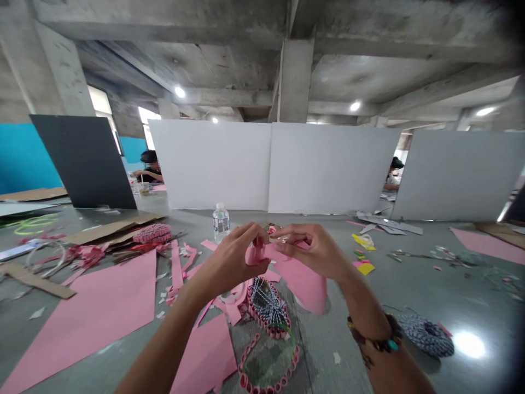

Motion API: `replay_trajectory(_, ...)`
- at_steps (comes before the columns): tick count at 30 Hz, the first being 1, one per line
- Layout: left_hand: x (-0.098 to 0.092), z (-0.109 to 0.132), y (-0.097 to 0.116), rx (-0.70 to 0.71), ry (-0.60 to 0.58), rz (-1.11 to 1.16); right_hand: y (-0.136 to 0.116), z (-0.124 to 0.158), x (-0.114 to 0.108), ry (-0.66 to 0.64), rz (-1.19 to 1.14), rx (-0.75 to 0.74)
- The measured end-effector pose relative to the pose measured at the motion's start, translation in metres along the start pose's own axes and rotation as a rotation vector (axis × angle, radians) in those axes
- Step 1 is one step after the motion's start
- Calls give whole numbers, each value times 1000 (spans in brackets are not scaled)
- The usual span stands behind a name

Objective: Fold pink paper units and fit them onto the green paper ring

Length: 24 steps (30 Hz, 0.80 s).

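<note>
Both of my hands are raised above the grey floor and pinch the same small piece of pink paper (pixel 274 253). My left hand (pixel 234 257) grips its left side with curled fingers. My right hand (pixel 312 249) pinches its upper right edge, with a small rolled bit at the fingertips. A larger pink sheet (pixel 307 284) hangs or lies just below my hands. Under them lies a craft piece of rolled pink paper tubes and striped cord (pixel 266 306), and a ring of pink tubes (pixel 268 364) lies nearer to me.
A big pink sheet (pixel 94 312) and pink scraps lie left. A water bottle (pixel 221 221) stands beyond my hands. A striped cord bundle (pixel 426 335) lies right, cardboard (pixel 110 229) left. White boards (pixel 270 167) and a dark board (pixel 84 161) stand behind. Two people sit far off.
</note>
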<state>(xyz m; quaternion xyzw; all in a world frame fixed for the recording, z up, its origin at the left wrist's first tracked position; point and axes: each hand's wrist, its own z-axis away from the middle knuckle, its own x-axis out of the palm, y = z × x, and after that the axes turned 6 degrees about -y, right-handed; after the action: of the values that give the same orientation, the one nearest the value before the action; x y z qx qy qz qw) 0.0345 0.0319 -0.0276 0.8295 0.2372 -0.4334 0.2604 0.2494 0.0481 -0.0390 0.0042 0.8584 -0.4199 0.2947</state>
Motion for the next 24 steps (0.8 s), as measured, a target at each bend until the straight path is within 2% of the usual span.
replay_trajectory(7, -2, 0, -1, -17, 13, 12, -2, 0, 0, 7, 2, 11)
replay_trajectory(12, -1, -1, -4, 33, 32, -5, 0, 1, 0, -4, -16, -3)
replay_trajectory(19, -1, 1, -6, -3, 28, 7, -1, 2, 0, 12, 15, -8)
replay_trajectory(24, 0, 1, -10, 54, 57, 58, -1, 1, 0, 4, -15, -12)
